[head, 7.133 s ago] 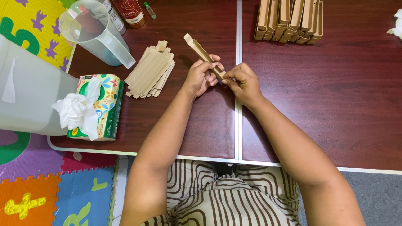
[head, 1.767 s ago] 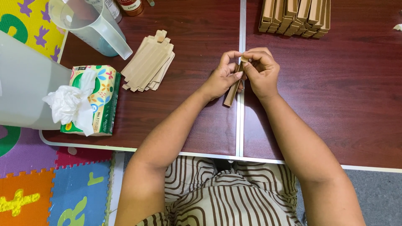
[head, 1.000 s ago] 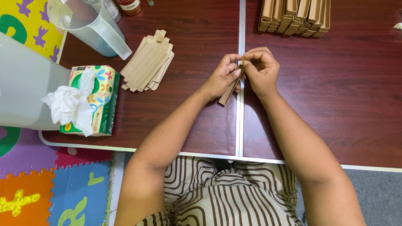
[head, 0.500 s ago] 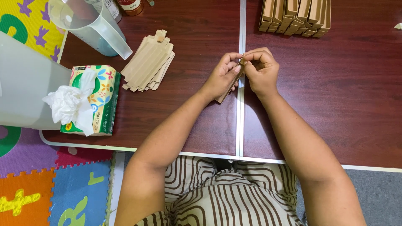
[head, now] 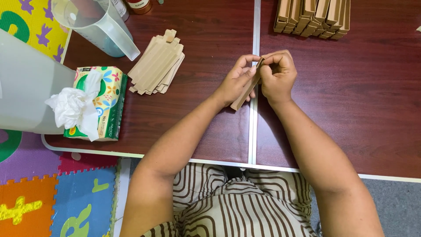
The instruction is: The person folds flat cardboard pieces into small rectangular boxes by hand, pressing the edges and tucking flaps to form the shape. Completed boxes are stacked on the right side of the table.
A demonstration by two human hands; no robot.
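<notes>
A dark red-brown counter [head: 351, 109] fills most of the frame, split by a pale metal seam [head: 253, 109] running top to bottom just right of centre. Its near edge crosses the lower part of the frame, with a rounded corner at lower left. The widest bare stretch lies at right, between the right forearm and the frame's right edge; another bare patch sits at centre left, below the flat stack.

Both hands meet above the seam in the upper middle. The left hand [head: 237, 81] and right hand [head: 276, 74] pinch a narrow brown cardboard box [head: 245, 90], long and slim, plain kraft colour, tilted with its lower end pointing toward lower left. Fingers of both hands close around its upper end.

A fanned stack of flat cardboard blanks [head: 157, 63] lies at upper left of centre. A row of folded boxes [head: 312, 17] stands at the top edge, right of the seam. A clear plastic jug [head: 94, 24] and a tissue pack [head: 98, 103] sit at left. Coloured foam mats [head: 48, 197] cover the floor at lower left.
</notes>
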